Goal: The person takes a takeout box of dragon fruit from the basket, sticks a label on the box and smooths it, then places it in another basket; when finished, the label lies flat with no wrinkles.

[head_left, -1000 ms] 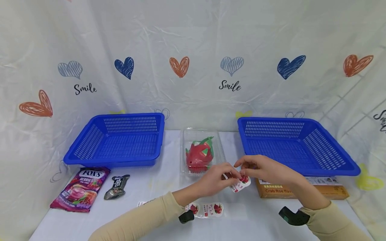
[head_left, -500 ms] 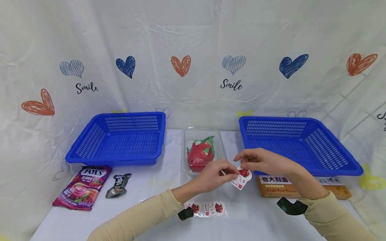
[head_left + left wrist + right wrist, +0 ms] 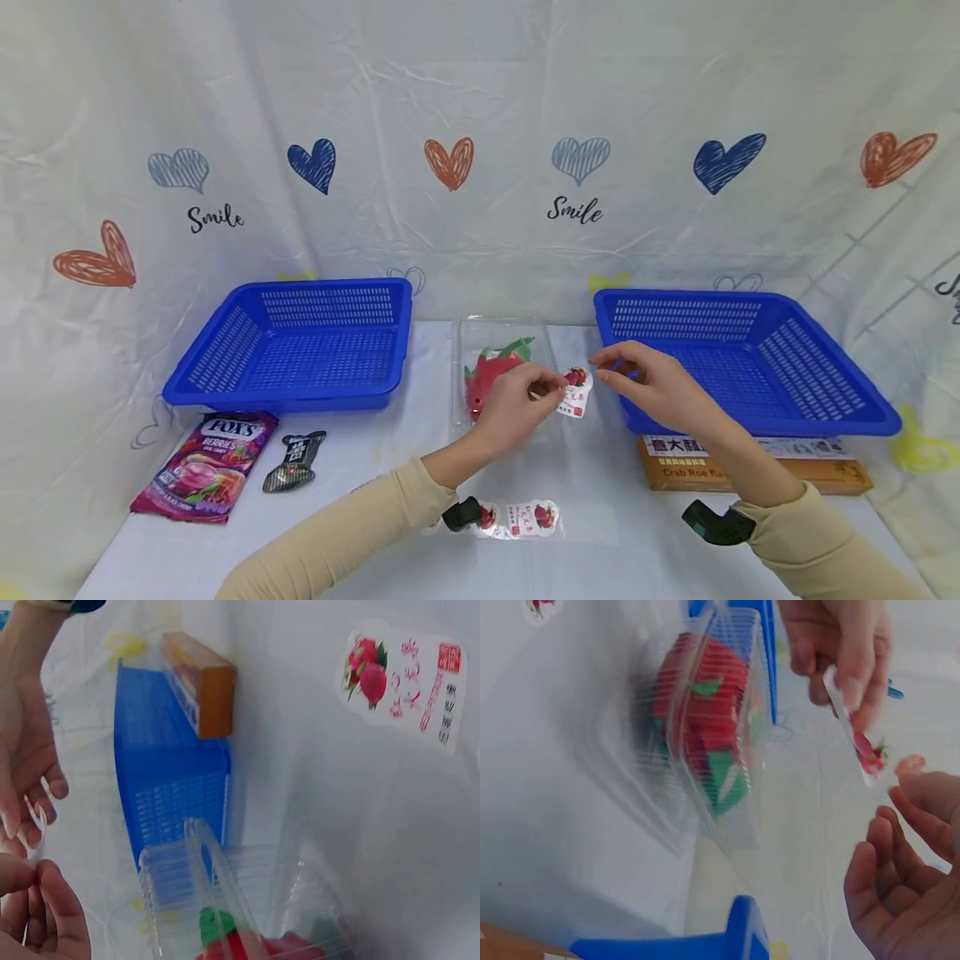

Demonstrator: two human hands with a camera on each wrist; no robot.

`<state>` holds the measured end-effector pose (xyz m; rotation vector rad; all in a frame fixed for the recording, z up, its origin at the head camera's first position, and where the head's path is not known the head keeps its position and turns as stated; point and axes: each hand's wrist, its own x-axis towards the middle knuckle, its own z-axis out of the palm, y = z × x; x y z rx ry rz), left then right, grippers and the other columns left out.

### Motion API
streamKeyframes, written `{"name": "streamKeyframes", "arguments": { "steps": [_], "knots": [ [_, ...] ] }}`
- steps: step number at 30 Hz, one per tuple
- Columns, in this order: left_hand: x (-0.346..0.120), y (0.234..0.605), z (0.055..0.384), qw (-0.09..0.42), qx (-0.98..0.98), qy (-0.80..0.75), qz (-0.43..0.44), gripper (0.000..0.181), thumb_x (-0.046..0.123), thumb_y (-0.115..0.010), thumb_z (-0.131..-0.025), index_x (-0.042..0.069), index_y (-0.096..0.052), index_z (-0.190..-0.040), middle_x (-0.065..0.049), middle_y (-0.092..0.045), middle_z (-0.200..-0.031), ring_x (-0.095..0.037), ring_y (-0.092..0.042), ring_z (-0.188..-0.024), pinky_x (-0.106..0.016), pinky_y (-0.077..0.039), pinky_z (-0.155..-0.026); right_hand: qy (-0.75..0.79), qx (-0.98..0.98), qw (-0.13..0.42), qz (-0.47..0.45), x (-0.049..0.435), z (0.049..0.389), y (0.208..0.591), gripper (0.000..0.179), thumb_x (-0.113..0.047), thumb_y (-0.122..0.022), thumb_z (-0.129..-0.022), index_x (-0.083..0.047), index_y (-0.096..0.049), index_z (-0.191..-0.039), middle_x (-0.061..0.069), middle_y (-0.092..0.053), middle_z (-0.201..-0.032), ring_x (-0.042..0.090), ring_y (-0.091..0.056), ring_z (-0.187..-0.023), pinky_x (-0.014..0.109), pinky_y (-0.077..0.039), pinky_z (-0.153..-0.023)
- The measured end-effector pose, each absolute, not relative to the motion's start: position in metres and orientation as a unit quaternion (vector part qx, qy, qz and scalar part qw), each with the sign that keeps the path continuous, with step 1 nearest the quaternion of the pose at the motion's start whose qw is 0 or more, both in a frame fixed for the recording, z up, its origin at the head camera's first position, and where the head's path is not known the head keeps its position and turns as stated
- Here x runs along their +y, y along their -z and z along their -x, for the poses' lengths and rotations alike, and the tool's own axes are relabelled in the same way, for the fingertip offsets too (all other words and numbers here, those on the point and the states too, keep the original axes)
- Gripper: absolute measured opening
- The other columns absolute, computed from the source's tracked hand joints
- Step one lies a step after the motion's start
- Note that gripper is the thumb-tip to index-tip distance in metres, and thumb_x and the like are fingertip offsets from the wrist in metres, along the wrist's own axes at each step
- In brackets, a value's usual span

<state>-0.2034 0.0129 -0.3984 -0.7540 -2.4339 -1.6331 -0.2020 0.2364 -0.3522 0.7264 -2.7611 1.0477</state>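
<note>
My left hand (image 3: 517,408) pinches a peeled sticker (image 3: 576,402), white with red dragon fruit printed on it, between thumb and fingers. The right hand (image 3: 915,862), its fingers loosely bent, hovers just right of the sticker and holds nothing. Beneath and behind the left hand stands a clear plastic clamshell box (image 3: 468,329), lid down, with a red and green dragon fruit (image 3: 486,377) inside. Part of the fruit is hidden by the left hand in the head view. Nearer me, a strip of similar stickers (image 3: 532,518) lies on the table, partly covered by the left wrist.
Two blue baskets stand at the back, a left basket (image 3: 285,405) and a right basket (image 3: 795,428). An orange-brown Crab Roe box (image 3: 690,477) lies before the right one. A purple candy bag (image 3: 206,471) and a small black packet (image 3: 294,462) lie at left.
The left hand has carried the sticker up and left, to beside the clamshell box. My right hand, earlier at the sticker's edge, has risen and drawn slightly away from it.
</note>
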Motion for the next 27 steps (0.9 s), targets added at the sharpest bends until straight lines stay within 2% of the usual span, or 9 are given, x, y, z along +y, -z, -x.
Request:
{"name": "streamKeyframes", "arguments": {
  "steps": [3,9,15,21,27],
  "knots": [
    [0.01,0.396,0.209,0.082,-0.807,0.537,0.229,0.01,0.009,-0.069,-0.091,0.008,-0.073,-0.1,0.002,-0.065,-0.09,-0.006,-0.059,-0.079,-0.018,-0.051,-0.071,-0.353,-0.906,0.063,-0.226,0.231,0.202,0.357,0.018,-0.017,-0.062,-0.098,-0.009,-0.067,-0.113,0.003,-0.067,-0.105,0.019,-0.059,-0.088,0.024,-0.051,-0.07],
    [0.006,0.394,0.215,0.108,-0.814,0.529,0.213,0.011,0.007,-0.068,-0.09,0.007,-0.072,-0.1,0.001,-0.065,-0.089,-0.009,-0.057,-0.079,-0.019,-0.051,-0.07,-0.379,-0.902,0.029,-0.207,0.224,0.204,0.366,0.023,-0.024,-0.061,-0.098,-0.011,-0.066,-0.116,0.003,-0.066,-0.108,0.019,-0.058,-0.088,0.026,-0.051,-0.071],
    [0.007,0.394,0.217,0.106,-0.811,0.545,0.186,0.012,0.008,-0.069,-0.09,0.008,-0.072,-0.101,0.002,-0.065,-0.089,-0.008,-0.058,-0.079,-0.019,-0.051,-0.069,-0.398,-0.894,0.001,-0.206,0.215,0.205,0.372,0.029,-0.026,-0.061,-0.098,-0.01,-0.063,-0.122,0.005,-0.065,-0.108,0.019,-0.06,-0.088,0.028,-0.052,-0.073],
    [0.007,0.392,0.217,0.087,-0.795,0.579,0.16,0.013,0.01,-0.069,-0.09,0.008,-0.071,-0.102,0.002,-0.065,-0.088,-0.01,-0.057,-0.078,-0.02,-0.052,-0.067,-0.442,-0.881,0.002,-0.172,0.206,0.212,0.378,0.039,-0.032,-0.059,-0.099,-0.009,-0.057,-0.129,0.009,-0.062,-0.107,0.02,-0.061,-0.083,0.033,-0.055,-0.071],
    [0.008,0.393,0.218,0.085,-0.794,0.581,0.157,0.013,0.01,-0.069,-0.09,0.008,-0.071,-0.103,0.002,-0.065,-0.086,-0.009,-0.057,-0.077,-0.02,-0.052,-0.065,-0.466,-0.87,0.013,-0.159,0.2,0.215,0.379,0.035,-0.033,-0.06,-0.098,-0.008,-0.061,-0.123,0.009,-0.063,-0.103,0.019,-0.062,-0.08,0.033,-0.055,-0.07]
  ]
}}
